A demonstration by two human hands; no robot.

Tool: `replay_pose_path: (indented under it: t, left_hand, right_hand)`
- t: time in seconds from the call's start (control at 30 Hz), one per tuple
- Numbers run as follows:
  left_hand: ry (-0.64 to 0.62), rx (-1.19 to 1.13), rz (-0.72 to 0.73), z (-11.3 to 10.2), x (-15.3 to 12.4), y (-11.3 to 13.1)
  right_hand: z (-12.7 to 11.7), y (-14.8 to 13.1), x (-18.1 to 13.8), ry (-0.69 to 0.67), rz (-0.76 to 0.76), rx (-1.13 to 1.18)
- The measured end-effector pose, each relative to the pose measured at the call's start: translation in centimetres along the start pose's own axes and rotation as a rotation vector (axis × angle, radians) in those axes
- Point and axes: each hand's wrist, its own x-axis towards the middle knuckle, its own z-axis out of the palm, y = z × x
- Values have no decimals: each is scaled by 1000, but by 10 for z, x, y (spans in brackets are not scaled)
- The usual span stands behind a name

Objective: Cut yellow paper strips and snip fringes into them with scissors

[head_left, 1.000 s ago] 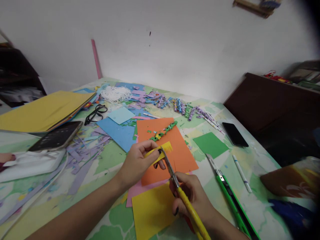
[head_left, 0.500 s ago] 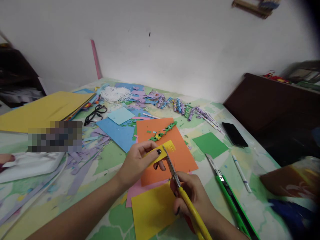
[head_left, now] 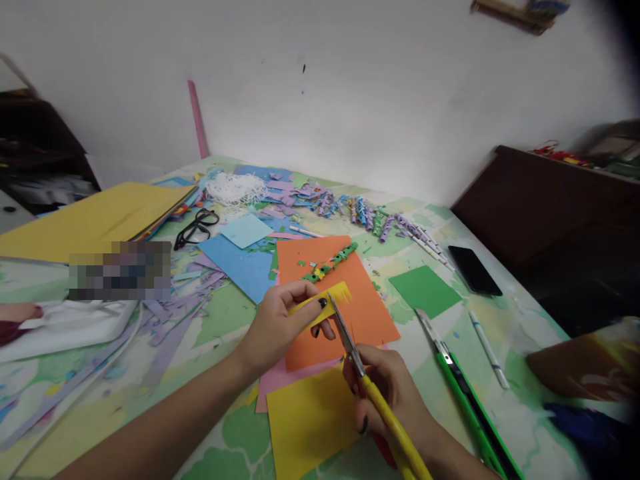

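Note:
My left hand (head_left: 280, 323) pinches a small yellow paper strip (head_left: 327, 299) above an orange sheet (head_left: 370, 313); the strip's right end is cut into a fringe. Yellow-handled scissors (head_left: 373, 393) are gripped in my right hand (head_left: 395, 393), and their blades meet the strip's lower edge beside my left thumb. A yellow sheet (head_left: 305, 420) and a pink sheet (head_left: 280, 380) lie under my hands. A green and yellow paper chain (head_left: 330, 263) rests on the orange sheet.
A green utility knife (head_left: 465, 400), a white pen (head_left: 487, 347), a green square (head_left: 424, 290) and a black phone (head_left: 474, 269) lie to the right. Blue sheets (head_left: 240, 263), glasses (head_left: 195, 228), purple scraps, rolled paper pieces (head_left: 370, 217) and a paper stack (head_left: 95, 217) fill the left and back.
The scissors' blades have shifted slightly along the yellow strip toward my left thumb; the view has drifted a little. Both hands keep their hold.

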Motion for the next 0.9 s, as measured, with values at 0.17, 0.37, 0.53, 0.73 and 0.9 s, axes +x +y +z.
replay_pose_path:
  t: [0.17, 0.37, 0.53, 0.73, 0.9]
  left_hand:
    - [25, 13, 5, 0, 1, -1]
    - [44, 45, 8, 2, 0, 1]
    - [62, 68, 3, 2, 0, 3]
    - [45, 70, 20, 2, 0, 2]
    - [48, 64, 10, 2, -1, 3]
  right_hand:
    - [0, -1, -1, -3, -6, 0]
    - [0, -3, -1, 0, 9, -9]
    - [0, -5, 0, -8, 1, -29]
    - [0, -3, -1, -10, -10, -31]
    - [-1, -1, 0, -7, -14, -25]
